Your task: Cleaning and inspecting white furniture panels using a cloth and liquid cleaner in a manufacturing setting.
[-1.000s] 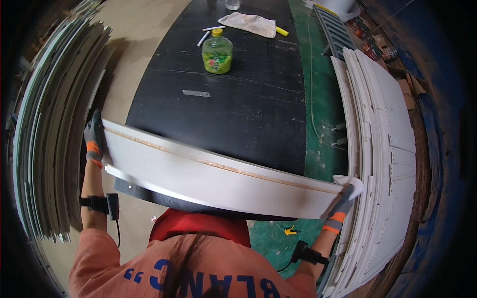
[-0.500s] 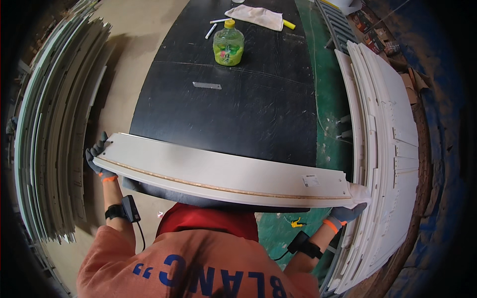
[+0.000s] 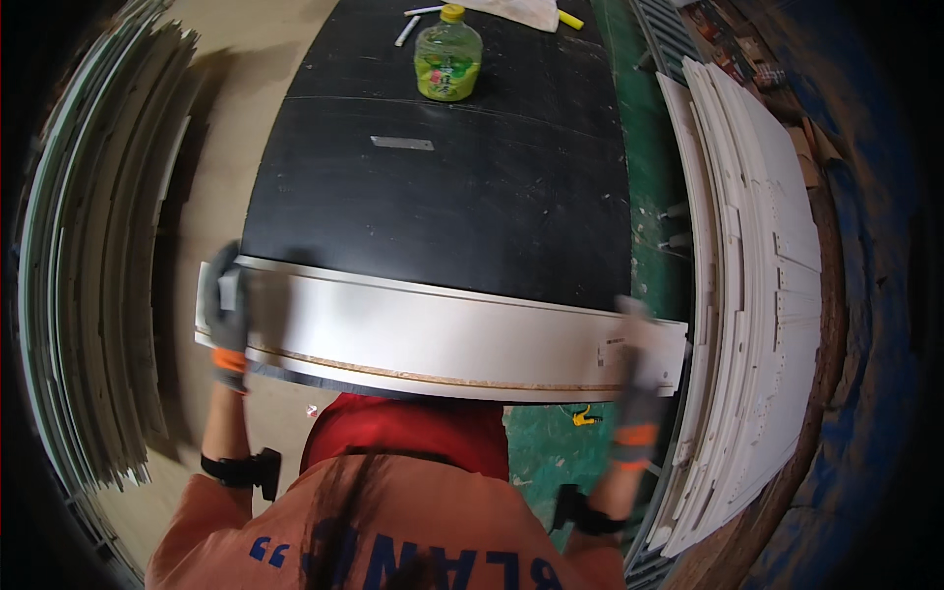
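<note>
A long white panel (image 3: 442,324) lies across the near end of the black-topped table, a brown strip running along its near side. My left hand (image 3: 228,300), in a dark grey glove with an orange cuff, is over the panel's left end; its fingers are smeared and a small pale patch shows on it. Toward the panel's right end, my right hand (image 3: 639,403) is blurred by motion, in a like glove, with a white cloth (image 3: 641,339) in it. Beside that cloth, a printed label (image 3: 612,351) sits on the panel, partly covered by the hand.
On the black tabletop (image 3: 442,206) stand a green bottle with a yellow cap (image 3: 448,59) and a flat metal strip (image 3: 401,144). White pens and a pale cloth (image 3: 516,10) lie farther back. Stacks of panels rise at left (image 3: 98,246) and right (image 3: 757,265).
Both hands have come inward from the panel's ends to over its top face. The right hand has brought the cloth along to the left. The view has tipped slightly toward me.
</note>
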{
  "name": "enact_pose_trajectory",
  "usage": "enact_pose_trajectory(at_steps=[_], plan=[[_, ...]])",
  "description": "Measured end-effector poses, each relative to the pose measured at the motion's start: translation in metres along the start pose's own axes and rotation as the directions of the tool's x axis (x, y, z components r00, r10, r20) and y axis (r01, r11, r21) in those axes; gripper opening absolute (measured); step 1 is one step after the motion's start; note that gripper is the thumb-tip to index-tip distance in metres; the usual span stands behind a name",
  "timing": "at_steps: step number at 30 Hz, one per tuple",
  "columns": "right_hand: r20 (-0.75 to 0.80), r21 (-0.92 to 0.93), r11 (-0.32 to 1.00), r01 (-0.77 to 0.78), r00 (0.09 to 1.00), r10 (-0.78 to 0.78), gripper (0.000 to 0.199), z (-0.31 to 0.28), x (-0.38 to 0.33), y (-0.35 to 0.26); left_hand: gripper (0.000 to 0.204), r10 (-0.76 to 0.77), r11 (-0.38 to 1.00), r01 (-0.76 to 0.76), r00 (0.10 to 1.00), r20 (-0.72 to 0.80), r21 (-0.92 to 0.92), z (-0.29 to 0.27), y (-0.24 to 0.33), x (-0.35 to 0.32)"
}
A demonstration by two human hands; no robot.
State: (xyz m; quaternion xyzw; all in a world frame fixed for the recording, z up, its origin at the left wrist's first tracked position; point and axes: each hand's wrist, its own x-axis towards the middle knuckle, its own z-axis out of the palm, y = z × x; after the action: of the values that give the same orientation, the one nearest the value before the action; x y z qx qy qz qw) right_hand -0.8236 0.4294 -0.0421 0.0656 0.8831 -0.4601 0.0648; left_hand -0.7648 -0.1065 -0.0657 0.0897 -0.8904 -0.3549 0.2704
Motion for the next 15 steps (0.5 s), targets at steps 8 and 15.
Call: enact_pose_trajectory(at_steps=[8,15], plan=[[0.016,-0.635,0.722,0.277,0.938,-0.346,0.057,0.121,-0.015,-0.073,0.067,0.425,0.838,-0.545,0.608,0.671,-0.037,0.116,0.139,-0.025],[-0.531,-0.749,0.605,-0.27,0.791,-0.305,0.049,-0.023,0.032,0.037,0.076,0.308,0.796,-0.6,0.504,0.807,0.071,0.13,0.171,-0.019]])
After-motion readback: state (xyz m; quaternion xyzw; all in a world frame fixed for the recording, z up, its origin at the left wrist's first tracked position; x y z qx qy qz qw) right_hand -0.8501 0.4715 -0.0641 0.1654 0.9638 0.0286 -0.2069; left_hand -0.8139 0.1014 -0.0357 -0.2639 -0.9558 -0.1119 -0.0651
